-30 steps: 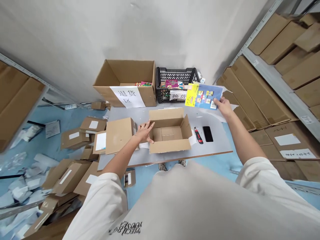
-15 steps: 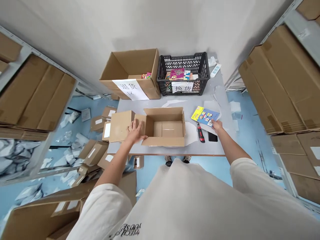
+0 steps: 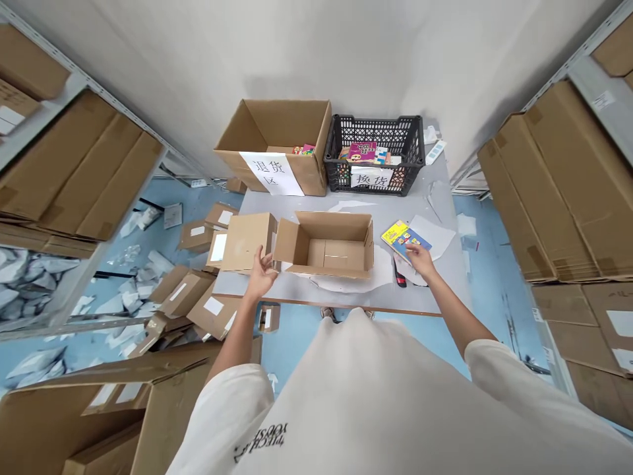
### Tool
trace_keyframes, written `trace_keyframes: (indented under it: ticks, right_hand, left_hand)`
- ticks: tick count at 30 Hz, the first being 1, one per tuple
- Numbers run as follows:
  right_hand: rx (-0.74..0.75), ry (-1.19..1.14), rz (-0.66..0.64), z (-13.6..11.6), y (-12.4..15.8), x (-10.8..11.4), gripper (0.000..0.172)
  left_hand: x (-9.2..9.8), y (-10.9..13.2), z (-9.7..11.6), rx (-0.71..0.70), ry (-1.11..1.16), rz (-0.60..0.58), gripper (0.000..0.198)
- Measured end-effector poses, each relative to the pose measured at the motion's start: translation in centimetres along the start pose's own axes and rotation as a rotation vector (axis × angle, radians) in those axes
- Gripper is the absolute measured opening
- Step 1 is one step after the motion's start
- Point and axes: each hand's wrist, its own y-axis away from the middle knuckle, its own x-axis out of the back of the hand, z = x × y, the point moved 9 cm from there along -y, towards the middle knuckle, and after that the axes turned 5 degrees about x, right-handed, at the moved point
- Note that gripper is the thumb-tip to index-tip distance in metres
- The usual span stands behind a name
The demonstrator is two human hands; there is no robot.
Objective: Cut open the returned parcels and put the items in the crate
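My right hand [image 3: 420,259] grips the near edge of a thin yellow and blue picture book [image 3: 397,232], held over the right side of the table. Beneath that hand, a red and black utility knife [image 3: 400,280] is partly covered. My left hand [image 3: 261,274] has its fingers apart and holds nothing. It hovers between a closed cardboard box [image 3: 244,243] and the left flap of an open cardboard box [image 3: 329,270]. No contents show inside the open box, whose flaps stand spread at the table's middle.
Behind stand a large carton [image 3: 227,165] and a black plastic crate [image 3: 415,158], both with paper signs and colourful books inside. White paper [image 3: 435,231] lies on the grey table [image 3: 455,277]. Cartons crowd the left floor; shelves [image 3: 568,185] flank both sides.
My left hand has come off the open box's flap and shifted slightly towards me. My right hand has brought the book left, nearer the open box, now covering part of the knife.
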Motion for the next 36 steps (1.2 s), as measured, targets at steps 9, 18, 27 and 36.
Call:
trace_keyframes:
  ticks: [9, 18, 27, 36]
  right_hand:
    - [0.155, -0.101, -0.488, -9.6, 7.9, -9.4, 0.063]
    - [0.114, -0.027, -0.316, -7.6, 8.9, -11.3, 0.066]
    - [0.071, 0.011, -0.149, -8.5, 7.9, -13.0, 0.051]
    - [0.177, -0.030, -0.113, -16.6, -0.6, -16.2, 0.068]
  left_hand:
    - [-4.4, 1.2, 3.8, -0.210, -0.196, -0.289, 0.109]
    - [-6.7, -2.4, 3.1, -0.093, -0.155, -0.015, 0.083]
    - [-7.5, -0.6, 6.2, -0.268, -0.378, 0.021, 0.041]
    - [-2.8, -5.8, 9.6, -0.328, -0.280, 0.171, 0.050]
